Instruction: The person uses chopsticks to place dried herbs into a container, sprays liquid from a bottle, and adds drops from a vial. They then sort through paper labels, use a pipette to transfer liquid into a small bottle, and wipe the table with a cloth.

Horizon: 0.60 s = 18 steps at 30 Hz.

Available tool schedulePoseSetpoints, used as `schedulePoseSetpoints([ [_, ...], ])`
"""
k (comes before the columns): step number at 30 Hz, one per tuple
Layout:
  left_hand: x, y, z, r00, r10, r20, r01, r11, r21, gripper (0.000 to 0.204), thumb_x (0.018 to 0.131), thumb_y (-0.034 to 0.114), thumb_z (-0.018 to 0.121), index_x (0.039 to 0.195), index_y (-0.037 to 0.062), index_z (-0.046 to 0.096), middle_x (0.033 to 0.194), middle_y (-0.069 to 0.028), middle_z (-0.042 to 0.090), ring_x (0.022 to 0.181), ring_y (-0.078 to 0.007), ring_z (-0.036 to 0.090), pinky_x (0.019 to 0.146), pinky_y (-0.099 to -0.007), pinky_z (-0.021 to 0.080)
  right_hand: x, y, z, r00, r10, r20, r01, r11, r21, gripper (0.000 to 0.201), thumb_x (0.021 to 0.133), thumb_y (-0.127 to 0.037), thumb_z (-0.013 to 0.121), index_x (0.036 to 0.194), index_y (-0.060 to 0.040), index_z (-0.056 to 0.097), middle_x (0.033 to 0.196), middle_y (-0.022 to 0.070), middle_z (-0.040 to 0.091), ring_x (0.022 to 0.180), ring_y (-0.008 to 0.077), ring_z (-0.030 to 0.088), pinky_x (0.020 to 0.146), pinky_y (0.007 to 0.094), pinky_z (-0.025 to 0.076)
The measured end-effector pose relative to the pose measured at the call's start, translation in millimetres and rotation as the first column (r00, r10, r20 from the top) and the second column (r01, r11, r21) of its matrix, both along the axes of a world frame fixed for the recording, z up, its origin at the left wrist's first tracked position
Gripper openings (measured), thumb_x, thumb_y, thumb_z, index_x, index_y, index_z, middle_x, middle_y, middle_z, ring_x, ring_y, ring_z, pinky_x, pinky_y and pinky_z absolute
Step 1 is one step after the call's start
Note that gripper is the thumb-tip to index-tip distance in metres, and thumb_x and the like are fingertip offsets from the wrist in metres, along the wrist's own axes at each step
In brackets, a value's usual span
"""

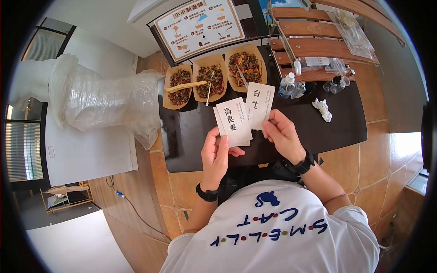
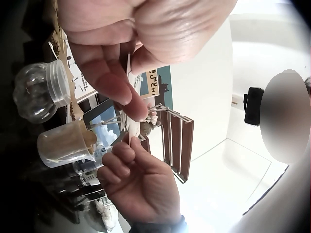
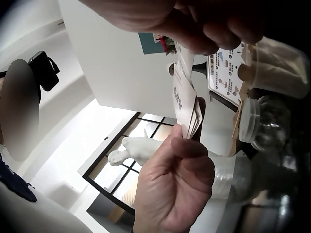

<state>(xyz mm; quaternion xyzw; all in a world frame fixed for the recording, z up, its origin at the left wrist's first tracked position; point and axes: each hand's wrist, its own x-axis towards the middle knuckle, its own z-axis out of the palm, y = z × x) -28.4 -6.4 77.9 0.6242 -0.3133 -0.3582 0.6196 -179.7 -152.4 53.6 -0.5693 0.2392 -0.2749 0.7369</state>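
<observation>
In the head view my left hand (image 1: 216, 157) grips a small stack of white cards (image 1: 233, 122) printed with black Chinese characters, the thumb lying across the front one. My right hand (image 1: 283, 136) pinches another white card (image 1: 260, 105) by its lower right part, between thumb and fingers. This card's left edge overlaps the stack. Both hands hold the cards up over the near side of the dark table (image 1: 191, 141). From the right wrist, the several cards (image 3: 185, 104) appear fanned slightly, with the left hand (image 3: 175, 189) gripping their lower end.
Three paper trays (image 1: 165, 98) of dried herb pieces stand at the back, with wooden tongs (image 1: 185, 86) across the left ones. A printed sign (image 1: 200, 27) leans behind. Bottles (image 1: 287, 85), a crumpled tissue (image 1: 322, 110) and a wooden slatted rack (image 1: 309, 29) are at right.
</observation>
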Motion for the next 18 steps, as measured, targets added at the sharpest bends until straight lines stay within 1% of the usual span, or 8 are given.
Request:
schedulePoseSetpoints([
  [2,0,0,-1,1.000,-0.006,0.002,0.006,1.000,0.004,0.033,0.109,0.019,0.048,0.134,-0.0028,0.047,0.100,-0.0133,0.072,0.072,-0.0181,0.073,0.065,-0.0248,0.056,0,1,0,1.000,0.011,0.001,-0.011,1.000,0.007,0.004,0.104,-0.005,0.053,0.102,-0.0029,0.055,0.080,-0.0026,0.055,0.072,0.0043,0.048,0.065,0.0210,0.040],
  [4,0,0,-1,1.000,-0.022,0.006,0.022,0.999,0.028,0.034,0.109,0.019,0.047,0.136,-0.0011,0.047,0.103,-0.0139,0.072,0.072,-0.0176,0.071,0.066,-0.0261,0.056,1,3,2,1.000,0.021,0.002,-0.021,1.000,0.014,0.005,0.104,-0.005,0.053,0.100,-0.0028,0.056,0.080,-0.0026,0.055,0.072,0.0044,0.048,0.065,0.0212,0.040],
  [6,-1,0,0,1.000,-0.021,0.002,0.020,0.999,0.031,0.034,0.109,0.020,0.047,0.136,-0.0011,0.047,0.103,-0.0138,0.072,0.072,-0.0176,0.071,0.065,-0.0260,0.056,1,4,7,0.998,0.049,-0.029,-0.049,0.999,0.000,0.008,0.103,-0.005,0.053,0.096,-0.0028,0.057,0.080,-0.0027,0.055,0.073,0.0047,0.049,0.065,0.0220,0.041],
  [10,-2,0,1,1.000,-0.023,-0.015,0.023,1.000,0.020,0.033,0.109,0.019,0.048,0.134,-0.0027,0.047,0.102,-0.0131,0.072,0.074,-0.0177,0.073,0.065,-0.0244,0.056,0,7,6,0.991,0.102,-0.087,-0.102,0.995,-0.002,0.011,0.104,-0.008,0.053,0.097,-0.0023,0.059,0.077,-0.0017,0.055,0.071,0.0061,0.049,0.065,0.0230,0.042],
  [12,-2,0,-1,0.999,-0.026,-0.018,0.027,0.999,0.017,0.033,0.109,0.019,0.048,0.134,-0.0025,0.047,0.102,-0.0131,0.072,0.074,-0.0176,0.073,0.065,-0.0245,0.056,1,8,-1,0.974,0.203,-0.103,-0.210,0.976,-0.063,0.015,0.106,-0.013,0.052,0.101,-0.0021,0.061,0.075,0.0001,0.056,0.070,0.0078,0.050,0.065,0.0245,0.044],
  [16,-2,0,1,0.999,-0.022,-0.024,0.022,1.000,0.011,0.033,0.109,0.019,0.048,0.135,-0.0020,0.047,0.101,-0.0127,0.072,0.074,-0.0171,0.073,0.066,-0.0246,0.056,2,9,3,0.965,0.239,-0.109,-0.249,0.964,-0.092,0.019,0.107,-0.018,0.052,0.101,-0.0026,0.061,0.075,0.0010,0.058,0.069,0.0089,0.052,0.064,0.0256,0.044],
  [18,-1,0,-1,0.999,-0.030,-0.016,0.030,0.999,0.014,0.033,0.109,0.019,0.047,0.135,-0.0020,0.047,0.101,-0.0125,0.072,0.074,-0.0169,0.072,0.066,-0.0246,0.056,2,8,9,0.970,0.217,-0.106,-0.231,0.963,-0.139,0.024,0.107,-0.022,0.052,0.096,-0.0022,0.059,0.076,0.0004,0.059,0.071,0.0090,0.053,0.065,0.0265,0.045],
])
